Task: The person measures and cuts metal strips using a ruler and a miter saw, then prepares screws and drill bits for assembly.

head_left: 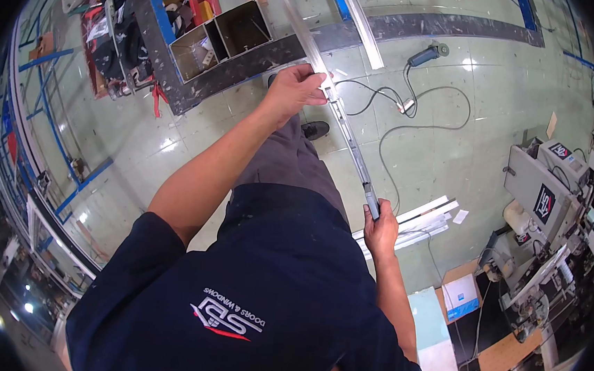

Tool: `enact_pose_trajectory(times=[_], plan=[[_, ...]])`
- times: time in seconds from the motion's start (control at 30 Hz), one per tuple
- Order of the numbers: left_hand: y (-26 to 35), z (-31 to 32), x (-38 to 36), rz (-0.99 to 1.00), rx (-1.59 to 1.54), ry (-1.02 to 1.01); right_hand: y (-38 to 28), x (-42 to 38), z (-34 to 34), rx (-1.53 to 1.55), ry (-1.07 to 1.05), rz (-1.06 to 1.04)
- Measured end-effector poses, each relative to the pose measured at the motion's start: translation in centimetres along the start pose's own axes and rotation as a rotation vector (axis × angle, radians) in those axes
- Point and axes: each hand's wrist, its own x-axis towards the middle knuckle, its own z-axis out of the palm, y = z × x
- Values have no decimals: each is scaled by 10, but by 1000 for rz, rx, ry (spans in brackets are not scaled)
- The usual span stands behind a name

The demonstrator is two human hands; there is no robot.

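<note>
A long, narrow metal strip with slots and small fittings (351, 142) slants across the front of my body. My left hand (296, 93) pinches between thumb and fingers where the strip's upper end meets a pale metal profile (297, 22). That profile runs on up past the dark workbench edge (279, 53). Down at the lower end, my right hand (381, 230) has its fingers closed around the strip, by a grey end piece (373, 207).
An open two-part metal bin (236, 30) sits at the bench corner, beside tools and tape. A blue angle grinder (429, 54) with its cable lies on the floor. White profiles (416, 219) lie near my right hand. Machines (545, 184) stand at the right.
</note>
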Motion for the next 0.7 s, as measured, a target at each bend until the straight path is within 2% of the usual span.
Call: enact_pose_trajectory(times=[0.13,0.53,0.7], plan=[[-1,-3,2,-31,-19,-17,-11,0,-10,73,-123,94],[-12,-4,-7,-87,-212,-151,-3,9,-4,193,-91,100],[-3,5,-4,11,-67,-11,4,15,-5,233,-128,56]])
